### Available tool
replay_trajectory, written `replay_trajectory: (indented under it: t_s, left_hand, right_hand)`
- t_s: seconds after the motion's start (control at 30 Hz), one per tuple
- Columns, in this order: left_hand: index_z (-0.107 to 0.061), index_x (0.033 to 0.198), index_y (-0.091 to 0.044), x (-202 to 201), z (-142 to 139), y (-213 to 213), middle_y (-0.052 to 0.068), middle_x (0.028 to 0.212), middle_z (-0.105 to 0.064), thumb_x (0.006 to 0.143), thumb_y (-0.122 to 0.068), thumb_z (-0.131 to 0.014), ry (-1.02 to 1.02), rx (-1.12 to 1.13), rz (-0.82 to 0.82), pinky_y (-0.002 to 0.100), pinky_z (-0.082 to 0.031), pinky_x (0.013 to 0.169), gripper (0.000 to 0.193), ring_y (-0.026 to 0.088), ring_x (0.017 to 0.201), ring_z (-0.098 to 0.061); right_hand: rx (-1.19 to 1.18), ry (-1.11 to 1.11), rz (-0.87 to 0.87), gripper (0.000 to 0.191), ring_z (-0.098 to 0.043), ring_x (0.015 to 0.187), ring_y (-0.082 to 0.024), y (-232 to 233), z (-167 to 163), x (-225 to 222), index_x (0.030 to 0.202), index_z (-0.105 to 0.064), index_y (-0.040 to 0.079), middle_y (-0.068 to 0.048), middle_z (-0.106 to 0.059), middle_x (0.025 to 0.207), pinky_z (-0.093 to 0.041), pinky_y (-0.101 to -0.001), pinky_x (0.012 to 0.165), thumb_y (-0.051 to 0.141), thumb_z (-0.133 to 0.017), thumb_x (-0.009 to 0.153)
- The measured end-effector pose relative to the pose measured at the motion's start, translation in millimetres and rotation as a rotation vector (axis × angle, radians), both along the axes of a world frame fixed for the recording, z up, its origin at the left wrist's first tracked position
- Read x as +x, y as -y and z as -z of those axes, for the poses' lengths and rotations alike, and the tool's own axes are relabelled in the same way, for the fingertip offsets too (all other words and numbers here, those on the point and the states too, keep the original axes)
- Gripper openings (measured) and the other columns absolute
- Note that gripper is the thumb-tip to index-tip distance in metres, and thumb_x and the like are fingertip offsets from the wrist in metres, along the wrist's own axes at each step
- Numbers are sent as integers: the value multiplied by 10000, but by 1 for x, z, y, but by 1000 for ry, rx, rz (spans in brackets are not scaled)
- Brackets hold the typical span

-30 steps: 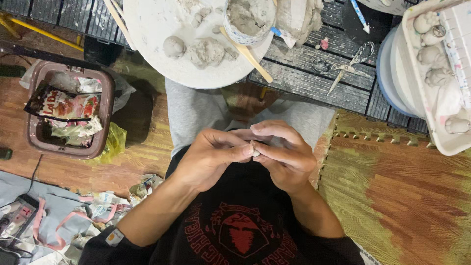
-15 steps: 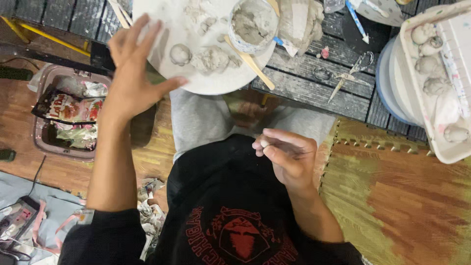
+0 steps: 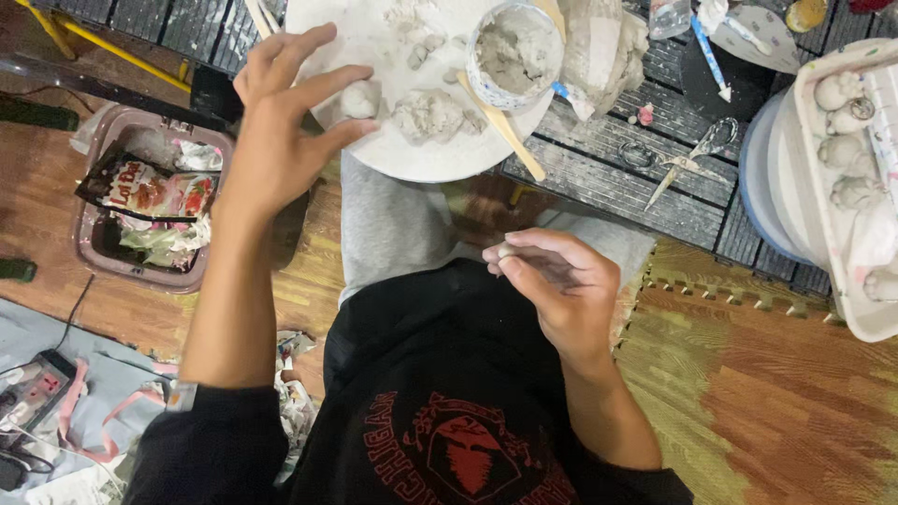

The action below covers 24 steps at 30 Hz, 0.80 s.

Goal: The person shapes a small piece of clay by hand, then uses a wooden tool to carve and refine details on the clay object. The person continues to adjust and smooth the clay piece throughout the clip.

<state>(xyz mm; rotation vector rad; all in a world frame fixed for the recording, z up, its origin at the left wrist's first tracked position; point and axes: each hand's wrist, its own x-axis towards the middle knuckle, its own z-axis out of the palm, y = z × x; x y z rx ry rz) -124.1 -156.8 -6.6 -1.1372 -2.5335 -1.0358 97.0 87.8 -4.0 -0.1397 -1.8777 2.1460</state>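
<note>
Right hand (image 3: 559, 285): fingertips pressed together, pinching a small pale clay bit (image 3: 506, 251) over the lap, above grey trousers and a black shirt. Left hand (image 3: 281, 122): fingers spread, holding nothing, stretched out over the near-left edge of the white plate (image 3: 374, 154), tips just beside a small clay ball (image 3: 360, 98). On the plate: a rough clay lump (image 3: 427, 114) beside the ball, crumbs farther back, and a cup (image 3: 515, 53) of grey clay at the right edge. Against the cup, a wooden stick (image 3: 505, 131) slanting off the plate onto dark slats. Further right on the slats: scissors (image 3: 687, 161). At far right: a white tray (image 3: 856, 178) with several clay balls. Left of the knees: a brown bin (image 3: 140, 220) full of wrappers, on a wooden floor.
</note>
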Motion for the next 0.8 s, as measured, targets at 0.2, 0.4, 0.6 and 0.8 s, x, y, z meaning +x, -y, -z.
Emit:
replay_trajectory:
  t_s: [0.2,0.4,0.6,0.8]
  left_hand:
    - [-673,1377,-162,67,-54,-8,84,1291,-769,925,-140,-815,605,302,359,358,-588,969,474,172,1099,-774]
    - [-664,1365,-84,97,-78,-20,101,1196,-778,861,-78,-837,775,324,505,301,-607,934,533,176,1066,-767]
    - [-678,1348,-89,95,-89,-25,93,1118,-792,837,-81,-847,769,270,535,295,-603,892,538,177,1014,-786]
    - [-658,1366,-63,95,-89,-24,117,1175,-773,838,-65,-847,812,285,577,305,-623,924,561,186,1073,-772]
  right_hand:
    - [299,-278,-16,194,-730,948,-201,2,-33,-8,1119,-720,-11,-172,-731,1094,-622,-279,812,-55,-767,936]
    - [455,-332,-31,225,-698,1024,-219,5,-56,-9,1037,-765,29,-106,-686,1123,-593,-314,891,7,-867,837]
    - [495,-307,-43,240,-689,1044,-226,6,-65,-5,1034,-774,45,-103,-687,1135,-585,-339,919,6,-879,822]
    - [544,-307,-44,264,-676,1072,-225,7,-68,-2,1039,-771,69,-106,-678,1194,-582,-348,931,32,-889,806]
